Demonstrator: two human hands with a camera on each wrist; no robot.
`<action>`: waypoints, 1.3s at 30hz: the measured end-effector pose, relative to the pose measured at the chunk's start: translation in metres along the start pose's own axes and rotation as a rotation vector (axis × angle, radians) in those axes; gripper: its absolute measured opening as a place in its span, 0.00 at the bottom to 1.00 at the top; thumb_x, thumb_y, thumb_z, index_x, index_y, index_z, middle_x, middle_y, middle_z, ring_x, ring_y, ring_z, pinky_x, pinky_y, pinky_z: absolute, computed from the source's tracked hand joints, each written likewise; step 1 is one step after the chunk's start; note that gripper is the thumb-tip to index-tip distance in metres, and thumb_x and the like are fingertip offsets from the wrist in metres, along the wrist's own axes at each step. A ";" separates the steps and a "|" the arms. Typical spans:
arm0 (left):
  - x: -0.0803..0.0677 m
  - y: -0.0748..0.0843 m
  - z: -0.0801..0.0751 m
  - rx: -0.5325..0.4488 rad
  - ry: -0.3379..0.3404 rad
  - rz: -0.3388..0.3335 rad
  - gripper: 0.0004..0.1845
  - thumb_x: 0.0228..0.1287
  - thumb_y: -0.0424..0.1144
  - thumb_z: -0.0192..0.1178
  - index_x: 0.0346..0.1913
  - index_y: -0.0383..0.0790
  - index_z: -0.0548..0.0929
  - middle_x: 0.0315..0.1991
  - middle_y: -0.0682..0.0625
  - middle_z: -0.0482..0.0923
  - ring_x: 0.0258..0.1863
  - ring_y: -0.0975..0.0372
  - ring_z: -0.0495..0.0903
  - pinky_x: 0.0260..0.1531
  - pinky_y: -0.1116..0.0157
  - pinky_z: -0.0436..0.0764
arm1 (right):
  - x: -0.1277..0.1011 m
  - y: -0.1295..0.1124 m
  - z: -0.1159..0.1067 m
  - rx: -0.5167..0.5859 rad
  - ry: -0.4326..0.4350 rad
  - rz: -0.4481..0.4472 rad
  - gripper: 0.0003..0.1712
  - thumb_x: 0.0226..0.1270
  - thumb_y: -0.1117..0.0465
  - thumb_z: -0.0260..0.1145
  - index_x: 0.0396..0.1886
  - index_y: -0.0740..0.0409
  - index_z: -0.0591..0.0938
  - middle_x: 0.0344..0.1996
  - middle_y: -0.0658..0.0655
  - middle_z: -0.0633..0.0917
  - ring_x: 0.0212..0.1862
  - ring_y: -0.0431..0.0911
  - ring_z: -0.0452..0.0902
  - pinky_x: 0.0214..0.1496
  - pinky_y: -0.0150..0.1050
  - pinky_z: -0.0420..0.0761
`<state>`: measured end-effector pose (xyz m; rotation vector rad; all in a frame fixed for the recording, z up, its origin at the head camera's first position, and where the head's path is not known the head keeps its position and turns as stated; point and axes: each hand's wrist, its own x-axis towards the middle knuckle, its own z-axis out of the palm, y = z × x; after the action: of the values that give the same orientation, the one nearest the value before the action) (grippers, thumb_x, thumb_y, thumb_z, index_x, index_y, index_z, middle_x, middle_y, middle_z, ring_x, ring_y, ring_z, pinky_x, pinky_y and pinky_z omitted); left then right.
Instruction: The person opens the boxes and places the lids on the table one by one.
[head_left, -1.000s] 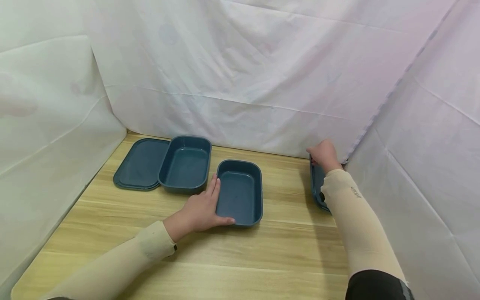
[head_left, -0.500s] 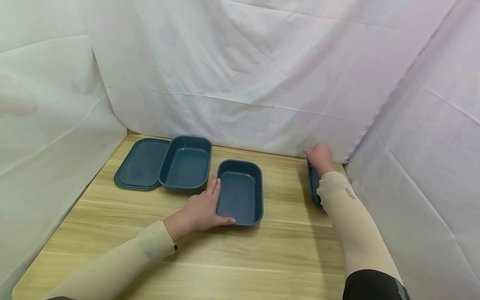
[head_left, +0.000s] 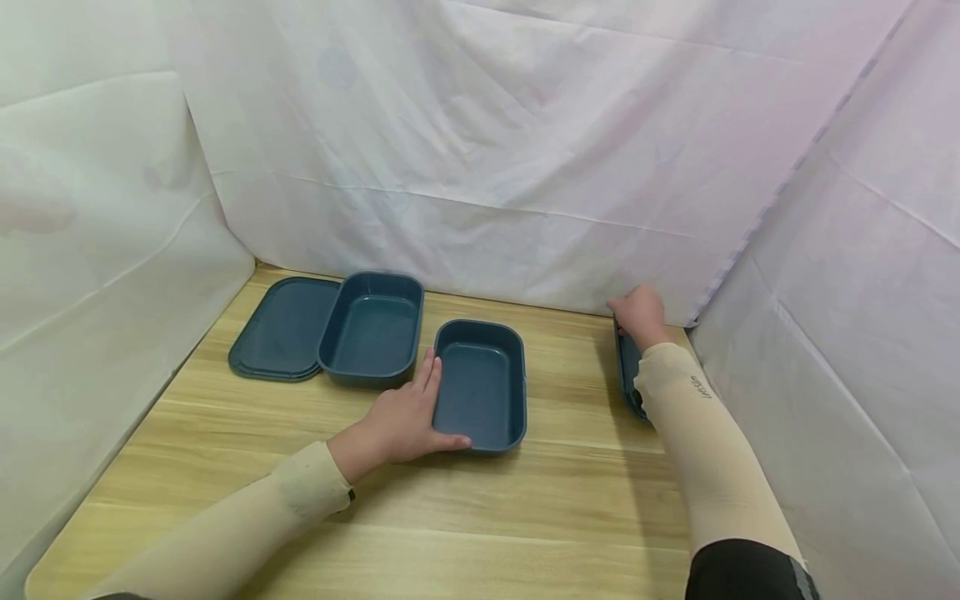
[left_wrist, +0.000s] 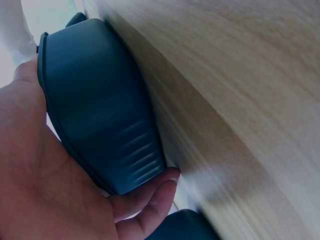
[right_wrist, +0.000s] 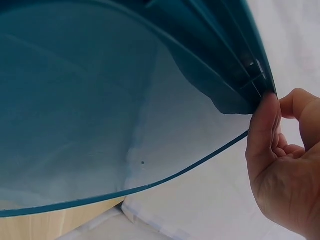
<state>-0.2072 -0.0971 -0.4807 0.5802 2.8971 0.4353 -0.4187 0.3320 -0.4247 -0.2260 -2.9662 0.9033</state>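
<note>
My left hand [head_left: 393,423] grips a dark teal food container [head_left: 480,392] at its near left corner, fingers along the left side and thumb over the near rim. In the left wrist view, two fingertips [left_wrist: 165,192] press the ridged end wall. Over at the far right, my right hand [head_left: 641,317] pinches the edge of a matching lid [head_left: 628,371], which stands tilted near the right-hand sheet. Its rim sits between thumb and finger in the right wrist view, where the glossy face [right_wrist: 90,100] shows reflections. My forearm hides part of the lid.
A second teal container [head_left: 372,329] stands behind and left of the gripped one. Its left side overlaps a flat teal lid [head_left: 283,329] on the wooden table [head_left: 480,525]. White sheets [head_left: 480,150] enclose the back and both sides.
My right hand shifted slightly left with the lid during the first half second, then stayed there. The left hand and the containers have not moved.
</note>
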 end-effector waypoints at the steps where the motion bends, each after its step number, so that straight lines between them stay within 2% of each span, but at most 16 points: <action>1: 0.000 0.000 0.000 -0.001 -0.001 0.000 0.79 0.57 0.89 0.60 0.90 0.31 0.43 0.91 0.36 0.32 0.75 0.44 0.76 0.37 0.56 0.87 | -0.001 -0.001 0.000 0.000 -0.001 0.001 0.27 0.76 0.58 0.63 0.13 0.50 0.69 0.10 0.50 0.75 0.19 0.49 0.84 0.25 0.40 0.81; 14: 0.001 0.000 0.000 -0.003 -0.003 -0.001 0.79 0.56 0.90 0.59 0.90 0.31 0.44 0.91 0.36 0.32 0.74 0.44 0.78 0.36 0.56 0.87 | -0.007 -0.006 -0.001 0.011 -0.033 -0.016 0.27 0.78 0.58 0.64 0.15 0.51 0.70 0.11 0.49 0.74 0.19 0.47 0.84 0.26 0.41 0.84; 21: 0.001 -0.001 0.002 0.000 0.013 0.006 0.80 0.55 0.91 0.59 0.90 0.30 0.46 0.91 0.36 0.33 0.74 0.43 0.78 0.37 0.55 0.88 | -0.004 -0.004 0.002 -0.015 -0.030 -0.007 0.25 0.79 0.58 0.65 0.17 0.54 0.74 0.14 0.52 0.80 0.19 0.46 0.85 0.26 0.40 0.84; 28: 0.000 0.000 0.002 0.001 0.017 0.006 0.80 0.56 0.90 0.59 0.90 0.30 0.45 0.91 0.36 0.32 0.74 0.43 0.77 0.41 0.53 0.89 | -0.002 -0.002 0.003 0.014 -0.071 -0.001 0.28 0.80 0.58 0.62 0.14 0.50 0.69 0.10 0.50 0.71 0.19 0.50 0.84 0.26 0.43 0.84; 39: 0.000 0.001 0.001 0.001 0.006 -0.004 0.79 0.56 0.90 0.59 0.90 0.31 0.44 0.91 0.37 0.31 0.73 0.43 0.79 0.35 0.56 0.87 | -0.003 -0.002 0.007 0.027 -0.064 -0.005 0.29 0.81 0.60 0.63 0.14 0.50 0.69 0.10 0.52 0.74 0.20 0.51 0.85 0.27 0.43 0.85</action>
<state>-0.2072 -0.0962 -0.4811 0.5745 2.9039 0.4361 -0.4169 0.3265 -0.4297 -0.1919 -3.0088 0.9670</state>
